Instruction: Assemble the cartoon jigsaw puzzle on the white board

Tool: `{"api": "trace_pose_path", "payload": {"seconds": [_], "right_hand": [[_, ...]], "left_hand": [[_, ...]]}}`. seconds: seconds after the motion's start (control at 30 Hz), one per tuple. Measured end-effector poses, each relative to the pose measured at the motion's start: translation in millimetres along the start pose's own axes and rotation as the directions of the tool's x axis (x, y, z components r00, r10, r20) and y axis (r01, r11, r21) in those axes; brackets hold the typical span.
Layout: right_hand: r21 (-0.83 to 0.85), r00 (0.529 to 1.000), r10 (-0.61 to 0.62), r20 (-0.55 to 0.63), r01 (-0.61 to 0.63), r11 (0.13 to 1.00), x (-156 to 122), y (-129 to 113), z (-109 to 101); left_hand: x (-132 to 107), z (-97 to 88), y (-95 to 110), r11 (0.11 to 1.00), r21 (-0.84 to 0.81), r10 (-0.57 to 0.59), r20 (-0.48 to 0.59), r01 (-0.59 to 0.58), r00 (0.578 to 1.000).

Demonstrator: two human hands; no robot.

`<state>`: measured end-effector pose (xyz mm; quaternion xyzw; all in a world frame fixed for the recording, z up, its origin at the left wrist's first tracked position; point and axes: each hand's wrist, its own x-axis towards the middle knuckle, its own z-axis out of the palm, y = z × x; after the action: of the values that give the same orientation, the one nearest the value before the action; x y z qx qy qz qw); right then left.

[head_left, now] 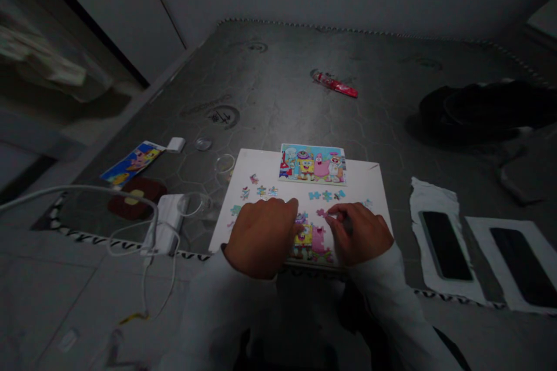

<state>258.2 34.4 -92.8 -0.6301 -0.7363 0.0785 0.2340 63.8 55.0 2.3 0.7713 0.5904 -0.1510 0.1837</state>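
A partly joined cartoon jigsaw puzzle (303, 237) lies at the near edge of a white board (368, 182). My right hand (359, 233) pinches a small pink puzzle piece (322, 213) just above the joined part. On the puzzle's left side is my left hand (263, 236), its back towards me and fingers curled, fingertips at the joined pieces. What those fingers hold, if anything, is hidden. Loose blue pieces (326, 196) lie beyond my right hand, more pieces (261, 191) beyond my left. A picture card (312, 164) showing the cartoon characters rests at the board's far edge.
Left of the board are a white power bank (167, 223) with a cable, a brown object (137, 197), clear round plastic items (225, 163) and a colourful packet (133, 163). Two phones (447, 245) lie on white tissues at right. A red wrapper (335, 84) and a black bag (483, 113) lie farther back.
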Motion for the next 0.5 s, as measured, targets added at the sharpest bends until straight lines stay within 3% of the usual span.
{"api": "trace_pose_path", "payload": {"seconds": [0.33, 0.5], "right_hand": [[0.006, 0.999, -0.037, 0.002, 0.037, 0.999, -1.8, 2.4, 0.3], [-0.014, 0.999, -0.051, -0.012, 0.051, 0.999, -2.5, 8.0, 3.1]], "left_hand": [[-3.0, 6.9, 5.4, 0.999, -0.042, 0.032, 0.090, -0.028, 0.995], [-1.2, 4.9, -21.0, 0.993, -0.051, -0.108, -0.001, 0.108, 0.994]]}}
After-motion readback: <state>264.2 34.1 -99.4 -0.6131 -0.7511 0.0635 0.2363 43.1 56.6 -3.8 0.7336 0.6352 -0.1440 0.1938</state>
